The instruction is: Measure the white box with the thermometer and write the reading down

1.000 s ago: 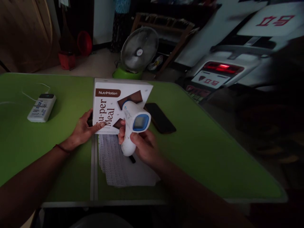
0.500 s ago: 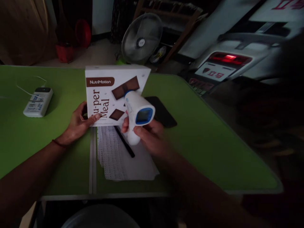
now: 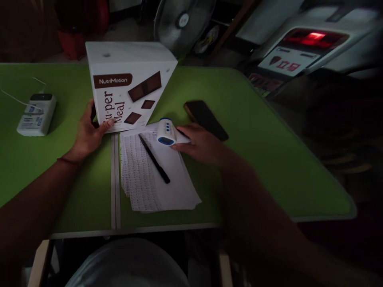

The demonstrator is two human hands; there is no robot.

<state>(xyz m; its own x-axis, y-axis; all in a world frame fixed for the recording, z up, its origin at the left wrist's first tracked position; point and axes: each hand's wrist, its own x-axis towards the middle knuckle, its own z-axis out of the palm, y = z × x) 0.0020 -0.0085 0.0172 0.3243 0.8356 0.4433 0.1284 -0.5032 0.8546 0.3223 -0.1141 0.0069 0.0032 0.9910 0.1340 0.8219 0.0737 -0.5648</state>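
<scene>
My left hand [image 3: 89,133] grips the lower left corner of a white NutriMotion box [image 3: 116,101], thumb on its front and fingers behind. The box stands tilted over the top of a stack of written paper sheets [image 3: 170,175]. In my right hand [image 3: 203,143] is a white and blue infrared thermometer [image 3: 166,133], held by its handle and lying nearly flat just above the sheets, its small screen facing me. A black pen [image 3: 154,158] rests across the paper. Just beyond my right hand lies a dark phone [image 3: 206,118].
A white power bank [image 3: 37,115] with a cable sits at the left of the green table [image 3: 269,171]. Behind the table stand a fan [image 3: 182,22] and a red bucket [image 3: 72,43]. A white scooter [image 3: 299,52] with a lit tail light is at the right.
My right hand has lowered the thermometer from in front of the box to the paper, turning it onto its side. The box now leans with more of its top showing. The view has tipped downward.
</scene>
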